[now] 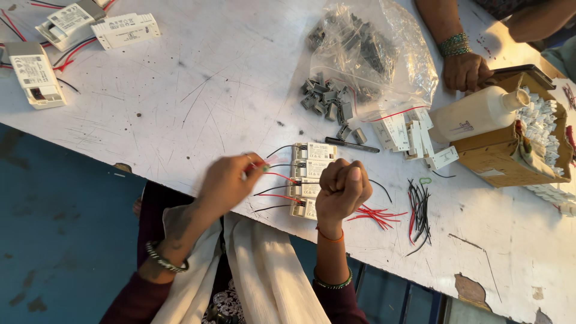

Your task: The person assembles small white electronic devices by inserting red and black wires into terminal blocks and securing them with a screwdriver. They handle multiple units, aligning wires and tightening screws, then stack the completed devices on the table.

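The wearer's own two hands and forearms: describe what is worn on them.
Left hand: a twisted metal bangle at the wrist. Right hand: a thin orange thread at the wrist and a green beaded bangle lower down. Both arms end in dark maroon sleeves.

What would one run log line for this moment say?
left hand: pinches red wire | right hand: fist by modules | loose wires: on table

Four small white driver boxes (309,179) lie stacked in a row at the table's edge, red and black wires (273,177) trailing leftward.
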The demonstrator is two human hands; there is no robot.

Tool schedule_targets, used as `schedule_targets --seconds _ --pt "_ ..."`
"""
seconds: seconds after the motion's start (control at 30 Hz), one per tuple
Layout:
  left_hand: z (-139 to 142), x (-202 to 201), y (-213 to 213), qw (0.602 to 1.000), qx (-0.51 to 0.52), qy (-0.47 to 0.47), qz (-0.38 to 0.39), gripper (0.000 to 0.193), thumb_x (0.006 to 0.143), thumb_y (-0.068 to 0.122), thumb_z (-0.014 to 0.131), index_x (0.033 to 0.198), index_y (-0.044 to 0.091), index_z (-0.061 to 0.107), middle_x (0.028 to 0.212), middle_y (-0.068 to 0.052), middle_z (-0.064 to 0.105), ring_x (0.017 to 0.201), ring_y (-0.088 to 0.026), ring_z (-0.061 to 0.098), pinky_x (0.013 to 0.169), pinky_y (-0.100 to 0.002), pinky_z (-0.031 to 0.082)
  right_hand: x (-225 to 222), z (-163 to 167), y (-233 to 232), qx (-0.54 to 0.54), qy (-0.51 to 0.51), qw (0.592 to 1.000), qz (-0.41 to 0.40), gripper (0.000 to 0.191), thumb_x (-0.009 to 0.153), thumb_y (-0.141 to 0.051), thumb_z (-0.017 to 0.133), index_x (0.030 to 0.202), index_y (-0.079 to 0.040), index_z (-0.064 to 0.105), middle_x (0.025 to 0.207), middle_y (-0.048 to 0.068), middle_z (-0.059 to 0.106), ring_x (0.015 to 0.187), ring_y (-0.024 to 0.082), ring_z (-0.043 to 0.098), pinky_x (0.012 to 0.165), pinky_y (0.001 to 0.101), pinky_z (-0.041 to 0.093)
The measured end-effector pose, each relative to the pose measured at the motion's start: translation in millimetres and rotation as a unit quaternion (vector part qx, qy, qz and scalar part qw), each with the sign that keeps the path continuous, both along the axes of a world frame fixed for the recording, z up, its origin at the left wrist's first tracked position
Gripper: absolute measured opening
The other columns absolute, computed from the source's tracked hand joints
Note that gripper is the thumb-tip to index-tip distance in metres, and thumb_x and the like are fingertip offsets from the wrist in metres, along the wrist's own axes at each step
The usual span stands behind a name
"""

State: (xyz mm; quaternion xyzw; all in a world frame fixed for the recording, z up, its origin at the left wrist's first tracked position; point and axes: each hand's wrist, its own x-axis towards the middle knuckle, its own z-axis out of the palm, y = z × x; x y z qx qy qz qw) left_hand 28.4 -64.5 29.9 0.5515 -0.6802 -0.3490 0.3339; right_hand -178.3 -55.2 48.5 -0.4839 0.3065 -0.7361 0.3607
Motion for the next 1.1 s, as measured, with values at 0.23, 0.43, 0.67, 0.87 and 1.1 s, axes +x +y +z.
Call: schedule_targets --seconds 0.23,0.43,0.67,0.87,1.1 --pt "41 13 -13 0.997 0.013 0.053 0.05 0.025 0.1 0.024 0.062 0.119 0.009 0.063 0.063 -0.007 0.07 0.045 -0.018 0.059 0.047 -0.035 0.042 -7 12 -6 -0.008 -0.032 0.999 0.004 0.041 0.109 -0.023 0.042 0.072 -0.01 0.029 0.059 0.002 0.031 0.049 0.006 0.019 0.04 0.0225 0.019" --pt "11 -39 -23 0.994 -0.064 0.083 -0.023 0.015 0.089 0.023 0.07 0.095 0.011 0.077 0.062 -0.005 0.069 0.048 -0.018 0.063 0.049 -0.034 0.048 -8 21 -20 -0.028 -0.036 0.999 -0.021 0.042 0.109 -0.021 0.044 0.072 -0.01 0.029 0.061 0.001 0.029 0.05 0.006 0.02 0.041 0.0227 0.02" --pt "-21 -54 -27 0.999 -0.012 0.018 0.024 0.018 0.083 0.02 0.069 0.093 0.011 0.082 0.05 -0.005 0.062 0.042 -0.018 0.057 0.048 -0.034 0.046 -5 19 -29 -0.032 -0.03 0.999 -0.031 0.041 0.11 -0.02 0.044 0.073 -0.01 0.028 0.062 0.002 0.03 0.051 0.006 0.02 0.042 0.0239 0.02" --pt "-21 -45 -23 0.999 0.013 0.022 0.04 0.017 0.083 0.02 0.069 0.091 0.012 0.082 0.046 -0.004 0.058 0.039 -0.017 0.055 0.047 -0.033 0.044 -1 16 -35 -0.04 -0.007 0.999 -0.021 0.042 0.11 -0.021 0.043 0.073 -0.009 0.029 0.061 0.002 0.033 0.048 0.005 0.02 0.041 0.0225 0.017" --pt "-25 -44 -23 0.999 -0.001 0.021 0.034 0.017 0.083 0.021 0.07 0.091 0.012 0.082 0.049 -0.007 0.059 0.042 -0.018 0.057 0.048 -0.033 0.045 3 10 -40 -0.029 -0.009 0.999 -0.017 0.041 0.11 -0.02 0.042 0.072 -0.008 0.032 0.062 0.002 0.035 0.047 0.005 0.022 0.04 0.0223 0.018"
